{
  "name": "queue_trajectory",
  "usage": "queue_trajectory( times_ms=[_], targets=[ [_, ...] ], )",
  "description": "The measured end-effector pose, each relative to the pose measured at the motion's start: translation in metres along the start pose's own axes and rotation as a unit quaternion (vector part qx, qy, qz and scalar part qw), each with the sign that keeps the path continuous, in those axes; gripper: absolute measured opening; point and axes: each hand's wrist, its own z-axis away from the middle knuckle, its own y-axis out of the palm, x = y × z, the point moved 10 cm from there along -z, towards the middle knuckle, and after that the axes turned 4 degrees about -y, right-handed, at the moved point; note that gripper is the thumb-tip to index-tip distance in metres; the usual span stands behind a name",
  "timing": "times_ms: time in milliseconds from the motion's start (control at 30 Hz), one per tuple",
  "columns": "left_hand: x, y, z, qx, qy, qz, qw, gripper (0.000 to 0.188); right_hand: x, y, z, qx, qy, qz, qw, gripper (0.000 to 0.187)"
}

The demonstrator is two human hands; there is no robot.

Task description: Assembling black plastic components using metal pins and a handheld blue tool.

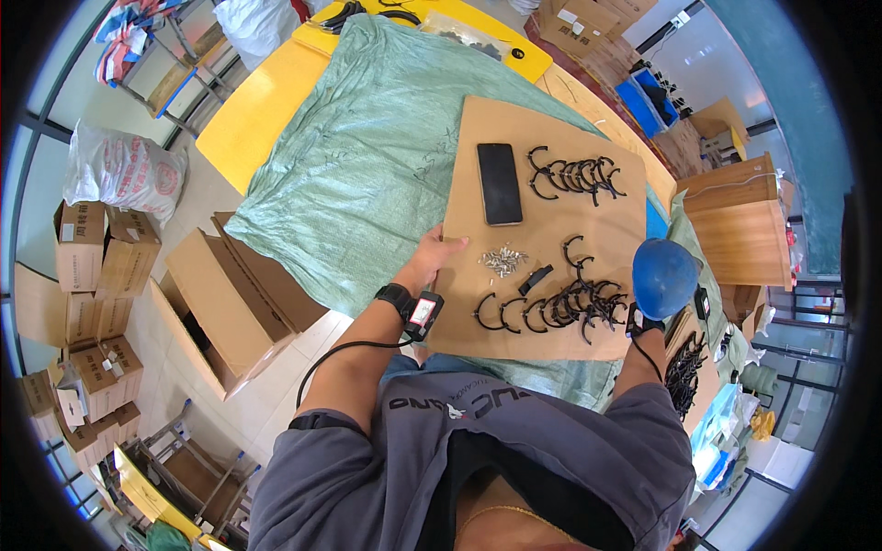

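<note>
My left hand (pixel 424 259) rests at the left edge of a brown cardboard sheet (pixel 551 225), its thumb stretched over the sheet and its other fingers partly hidden. At the sheet's right edge, my right forearm leads up to a rounded blue bowl (pixel 663 278), which covers the right hand; the hand appears to hold it. Between the hands lie a small heap of short silvery metal pins (pixel 503 261) and a single curved black piece (pixel 536 279). Many black C-shaped clips (pixel 574 303) spread along the near side, and a second group of clips (pixel 579 174) lies farther off.
A black phone (pixel 499 184) lies on the sheet. Green woven cloth (pixel 358 156) covers the yellow table (pixel 230 129). An open cardboard box (pixel 230 312) stands on the floor at left. More black pieces (pixel 684 376) are piled beyond my right forearm, and a wooden cabinet (pixel 735 220) stands at right.
</note>
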Motion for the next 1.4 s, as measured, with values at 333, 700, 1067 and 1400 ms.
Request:
queue_trajectory(
  times_ms=[333, 700, 1067, 1400],
  targets=[
    [-0.009, 0.000, 0.006, -0.007, 0.014, 0.007, 1.000, 0.036, -0.002, 0.008, 0.018, 0.010, 0.012, -0.053, 0.998, 0.030],
    [-0.023, -0.008, 0.021, -0.003, 0.030, -0.004, 1.000, 0.033, 0.030, 0.015, 0.026, 0.024, 0.001, -0.123, 0.992, 0.032],
    [-0.070, -0.060, 0.065, -0.041, 0.099, 0.023, 0.994, 0.030, 0.144, 0.092, 0.038, 0.106, -0.039, -0.227, 0.967, 0.034],
    [-0.096, -0.164, 0.130, -0.157, 0.167, 0.079, 0.970, 0.033, 0.274, 0.211, 0.081, 0.236, -0.026, -0.243, 0.940, 0.038]
  ],
)
